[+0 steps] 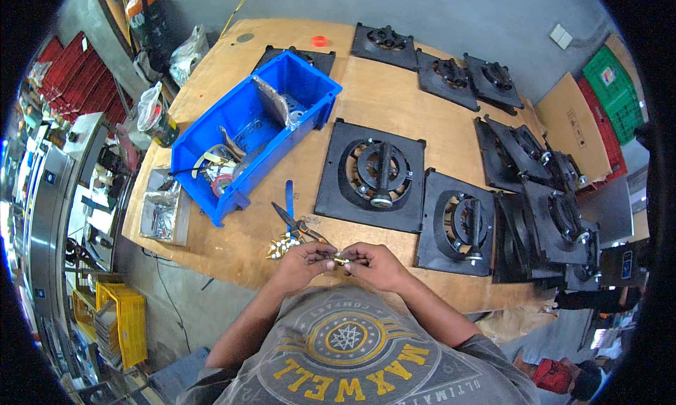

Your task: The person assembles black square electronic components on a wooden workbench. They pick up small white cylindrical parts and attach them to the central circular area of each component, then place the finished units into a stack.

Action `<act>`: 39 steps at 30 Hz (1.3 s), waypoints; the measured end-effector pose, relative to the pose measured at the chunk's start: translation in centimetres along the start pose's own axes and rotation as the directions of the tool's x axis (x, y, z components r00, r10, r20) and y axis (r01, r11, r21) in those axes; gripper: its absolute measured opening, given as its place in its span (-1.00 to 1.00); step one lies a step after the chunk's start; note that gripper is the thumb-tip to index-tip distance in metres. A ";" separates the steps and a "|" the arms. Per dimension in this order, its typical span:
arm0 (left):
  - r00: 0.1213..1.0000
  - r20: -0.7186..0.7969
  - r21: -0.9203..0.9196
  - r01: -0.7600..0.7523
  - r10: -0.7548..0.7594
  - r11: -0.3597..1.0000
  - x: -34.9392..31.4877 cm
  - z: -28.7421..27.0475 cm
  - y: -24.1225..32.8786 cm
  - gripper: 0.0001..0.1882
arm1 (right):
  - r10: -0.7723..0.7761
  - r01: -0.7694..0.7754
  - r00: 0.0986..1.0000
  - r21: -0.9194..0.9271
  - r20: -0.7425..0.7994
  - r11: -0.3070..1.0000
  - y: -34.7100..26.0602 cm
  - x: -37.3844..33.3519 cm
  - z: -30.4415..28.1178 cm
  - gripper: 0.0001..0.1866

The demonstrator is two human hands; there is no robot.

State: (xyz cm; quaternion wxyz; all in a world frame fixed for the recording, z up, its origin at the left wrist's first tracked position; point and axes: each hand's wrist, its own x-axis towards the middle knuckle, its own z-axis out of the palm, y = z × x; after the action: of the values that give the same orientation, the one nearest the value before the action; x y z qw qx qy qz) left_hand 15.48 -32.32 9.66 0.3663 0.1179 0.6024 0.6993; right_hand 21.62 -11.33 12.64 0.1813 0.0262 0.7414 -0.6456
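Note:
Close in front of my body, my left hand (307,265) and my right hand (374,265) meet at the fingertips. Both pinch a small brass fitting (341,260) between them; its exact shape is too small to tell. Just beyond my left hand lie pliers (301,229) with orange-and-black handles. A pile of small brass and white fittings (282,246) rests against them. Past the pliers, a blue strip-like tool (289,197) lies on the wooden table (274,179).
A blue divided bin (205,194) with loose parts stands left of centre, beside a small box of hardware (162,211). Black square plates with round burners (380,172) spread over the table's middle and right, several stacked at right (556,208). An orange ring (319,41) lies far back.

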 end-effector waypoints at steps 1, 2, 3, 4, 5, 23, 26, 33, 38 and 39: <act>1.000 0.025 -0.023 0.006 -0.006 1.000 0.1 0.0 0.2 -0.72 | -0.016 0.016 1.000 -0.021 -0.003 1.000 -0.6 -0.1 0.0 -0.66; 0.999 0.049 -0.045 0.013 -0.011 0.999 0.2 0.0 0.4 -0.73 | -0.023 0.023 1.000 -0.007 -0.012 1.000 -1.1 -0.3 -0.1 -0.66; 0.997 0.069 -0.072 0.020 -0.015 0.997 0.3 -0.1 0.5 -0.73 | -0.027 0.027 1.000 0.004 -0.015 1.000 -1.5 -0.4 -0.1 -0.67; 0.998 0.063 -0.066 0.010 -0.006 0.998 0.3 0.0 0.8 -0.74 | -0.031 0.031 0.999 0.014 -0.018 0.999 -2.0 -0.5 -0.1 -0.68; 0.998 0.057 -0.059 -0.001 0.005 0.998 0.4 0.1 1.1 -0.75 | -0.040 0.039 0.999 -0.039 -0.031 0.998 -2.4 -0.7 -0.1 -0.68; 0.971 0.227 0.161 0.043 -0.080 0.986 7.5 3.5 1.8 -0.59 | -0.196 0.077 0.869 -0.268 -0.454 0.960 0.2 -2.6 -1.3 -0.69; 0.978 0.198 0.715 -0.185 0.059 0.674 10.6 3.9 2.6 -0.57 | -0.062 0.048 0.793 -0.040 -0.606 0.998 5.1 -1.0 -2.3 -0.69; 0.652 0.742 0.669 -0.712 0.155 -0.211 16.3 5.4 8.3 -0.46 | -0.114 0.074 0.536 -0.088 -0.836 0.993 10.6 4.9 -3.6 -0.71; 0.501 0.858 0.466 -0.851 -0.113 -0.241 21.4 4.6 7.6 -0.47 | -0.094 0.085 0.452 -0.062 -0.887 0.994 7.6 5.5 -2.4 -0.70; 0.518 0.849 0.500 -0.852 -0.105 -0.155 21.4 4.2 7.8 -0.47 | -0.036 0.035 0.472 -0.022 -0.881 0.999 6.4 5.4 -1.8 -0.71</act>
State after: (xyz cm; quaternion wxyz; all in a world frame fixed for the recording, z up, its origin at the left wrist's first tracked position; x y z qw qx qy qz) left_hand 0.07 -15.19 12.03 0.0933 0.7655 0.6341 0.0568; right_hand 17.92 -9.58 5.08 -0.2384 0.3385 0.7299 -0.5439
